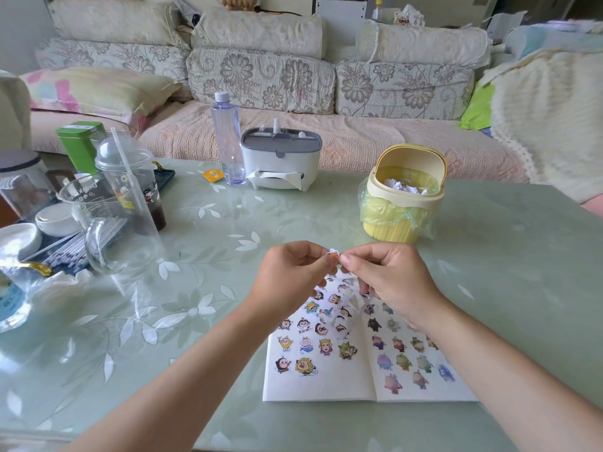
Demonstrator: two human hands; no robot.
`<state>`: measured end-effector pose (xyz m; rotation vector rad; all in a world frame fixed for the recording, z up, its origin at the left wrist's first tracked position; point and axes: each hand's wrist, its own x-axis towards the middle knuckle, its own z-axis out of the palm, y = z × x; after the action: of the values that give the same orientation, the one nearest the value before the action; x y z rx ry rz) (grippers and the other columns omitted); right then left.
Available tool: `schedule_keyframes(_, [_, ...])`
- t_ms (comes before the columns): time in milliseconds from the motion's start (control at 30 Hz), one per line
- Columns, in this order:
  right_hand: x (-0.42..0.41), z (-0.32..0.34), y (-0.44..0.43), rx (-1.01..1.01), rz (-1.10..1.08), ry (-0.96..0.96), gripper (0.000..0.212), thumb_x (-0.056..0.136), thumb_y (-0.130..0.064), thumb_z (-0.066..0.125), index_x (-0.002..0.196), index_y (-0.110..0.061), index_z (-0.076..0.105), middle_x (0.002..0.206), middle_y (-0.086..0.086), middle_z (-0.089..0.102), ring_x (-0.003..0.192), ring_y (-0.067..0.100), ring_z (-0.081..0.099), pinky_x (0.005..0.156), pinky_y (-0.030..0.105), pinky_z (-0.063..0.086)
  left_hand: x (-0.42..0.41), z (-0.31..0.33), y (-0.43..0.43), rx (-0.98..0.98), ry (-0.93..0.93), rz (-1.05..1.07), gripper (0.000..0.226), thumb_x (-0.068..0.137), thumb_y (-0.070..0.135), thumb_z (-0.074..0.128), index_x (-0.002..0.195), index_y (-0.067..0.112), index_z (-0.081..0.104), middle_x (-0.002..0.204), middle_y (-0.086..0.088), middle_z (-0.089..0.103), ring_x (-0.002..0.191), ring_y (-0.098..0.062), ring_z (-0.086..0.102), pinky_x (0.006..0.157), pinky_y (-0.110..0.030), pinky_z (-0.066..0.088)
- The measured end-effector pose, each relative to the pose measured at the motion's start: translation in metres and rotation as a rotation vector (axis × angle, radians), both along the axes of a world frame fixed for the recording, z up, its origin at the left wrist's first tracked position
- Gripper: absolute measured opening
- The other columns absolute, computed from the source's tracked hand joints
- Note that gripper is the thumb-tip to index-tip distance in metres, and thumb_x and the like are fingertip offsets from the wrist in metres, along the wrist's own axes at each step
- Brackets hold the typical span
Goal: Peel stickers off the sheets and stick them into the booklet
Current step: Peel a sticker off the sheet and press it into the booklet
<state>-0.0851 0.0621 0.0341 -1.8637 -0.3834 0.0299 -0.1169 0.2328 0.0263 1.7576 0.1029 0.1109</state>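
An open white booklet (323, 383) lies flat on the table in front of me, both pages dotted with several cartoon stickers. Above its far edge my left hand (290, 275) and my right hand (385, 278) meet. Between their fingertips they pinch a small orange-and-white sticker (333, 255). A translucent sticker sheet (342, 321) with cut-out holes hangs from under my right hand and lies over the booklet's upper middle. Part of the booklet's top is hidden behind my hands.
A yellow mini bin (406, 197) with a green liner stands behind the booklet to the right. A white tissue box (280, 158) and a water bottle (228, 138) stand at the back. Clear plastic cups (111, 220), bowls and a green tin crowd the left side.
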Motion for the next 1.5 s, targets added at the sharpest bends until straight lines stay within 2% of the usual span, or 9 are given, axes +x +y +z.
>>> schedule_keyframes(200, [0.000, -0.001, 0.000, -0.007, -0.011, -0.026, 0.009, 0.087, -0.020, 0.076, 0.079, -0.024, 0.078, 0.049, -0.008, 0.060, 0.046, 0.006, 0.051, 0.050, 0.017, 0.044, -0.001, 0.001, -0.001, 0.000, 0.002, -0.021, 0.015, 0.092, 0.025, 0.069, 0.081, 0.015, 0.073, 0.074, 0.003, 0.074, 0.064, -0.011, 0.064, 0.056, -0.022, 0.050])
schedule_keyframes(500, [0.002, -0.010, 0.004, -0.162, -0.057, -0.144, 0.021, 0.094, -0.017, 0.065, 0.076, -0.025, 0.072, 0.049, -0.015, 0.055, 0.050, 0.004, 0.047, 0.056, 0.020, 0.040, -0.003, -0.003, -0.007, 0.069, 0.013, 0.018, 0.013, 0.087, 0.029, 0.071, 0.080, 0.019, 0.072, 0.075, 0.001, 0.075, 0.066, -0.014, 0.068, 0.067, -0.037, 0.060])
schedule_keyframes(633, [0.001, -0.009, 0.007, -0.150, -0.083, -0.144, 0.019, 0.094, -0.023, 0.068, 0.076, -0.027, 0.074, 0.050, -0.013, 0.058, 0.048, 0.003, 0.048, 0.053, 0.016, 0.041, -0.002, -0.002, -0.006, -0.002, 0.043, 0.025, 0.017, 0.089, 0.028, 0.071, 0.082, 0.013, 0.072, 0.071, 0.003, 0.073, 0.062, -0.012, 0.065, 0.063, -0.034, 0.058])
schedule_keyframes(733, [0.002, -0.005, 0.006, -0.011, 0.008, 0.048, 0.014, 0.094, -0.024, 0.069, 0.083, -0.024, 0.077, 0.067, 0.001, 0.069, 0.051, 0.012, 0.055, 0.049, 0.027, 0.043, -0.002, 0.000, -0.003, -0.050, 0.063, 0.032, 0.018, 0.090, 0.027, 0.071, 0.083, 0.011, 0.074, 0.068, 0.004, 0.070, 0.060, -0.013, 0.062, 0.058, -0.027, 0.054])
schedule_keyframes(833, [0.001, -0.002, 0.003, 0.097, 0.078, 0.173, 0.017, 0.097, -0.020, 0.064, 0.086, -0.017, 0.077, 0.078, -0.001, 0.071, 0.054, 0.017, 0.055, 0.043, 0.026, 0.040, -0.002, 0.001, 0.000, -0.070, 0.085, 0.024, 0.019, 0.089, 0.028, 0.072, 0.081, 0.011, 0.074, 0.067, 0.004, 0.069, 0.060, -0.014, 0.060, 0.057, -0.025, 0.052])
schedule_keyframes(1000, [0.002, -0.004, 0.000, -0.021, 0.061, 0.110, 0.014, 0.096, -0.018, 0.066, 0.087, -0.017, 0.076, 0.065, 0.011, 0.065, 0.048, 0.012, 0.053, 0.046, 0.024, 0.042, -0.007, 0.005, -0.002, -0.051, 0.104, 0.001, 0.020, 0.090, 0.025, 0.072, 0.076, 0.011, 0.072, 0.062, 0.006, 0.068, 0.055, -0.014, 0.056, 0.048, -0.018, 0.046])
schedule_keyframes(1233, [0.001, -0.005, -0.001, -0.139, 0.046, -0.060, 0.018, 0.093, -0.018, 0.067, 0.078, -0.025, 0.074, 0.059, -0.009, 0.061, 0.054, 0.012, 0.053, 0.057, 0.029, 0.047, -0.010, 0.009, -0.004, -0.034, 0.109, -0.001, 0.018, 0.090, 0.021, 0.070, 0.075, 0.011, 0.070, 0.065, 0.004, 0.069, 0.055, -0.014, 0.057, 0.044, -0.016, 0.042])
schedule_keyframes(1400, [0.001, -0.007, -0.001, -0.204, 0.038, -0.142, 0.021, 0.091, -0.019, 0.068, 0.071, -0.024, 0.073, 0.056, -0.011, 0.059, 0.051, 0.009, 0.046, 0.053, 0.028, 0.041, -0.008, 0.005, -0.003, 0.021, 0.108, -0.007, 0.017, 0.086, 0.023, 0.071, 0.072, 0.014, 0.072, 0.074, -0.008, 0.074, 0.059, -0.016, 0.060, 0.066, -0.042, 0.060])
schedule_keyframes(1500, [0.002, -0.007, -0.002, -0.228, 0.040, -0.171, 0.021, 0.088, -0.015, 0.068, 0.068, -0.021, 0.071, 0.055, -0.014, 0.057, 0.051, 0.007, 0.043, 0.053, 0.024, 0.039, -0.008, 0.004, -0.003, 0.053, 0.098, -0.009, 0.017, 0.084, 0.025, 0.072, 0.071, 0.014, 0.072, 0.077, -0.014, 0.074, 0.058, -0.016, 0.060, 0.072, -0.053, 0.058])
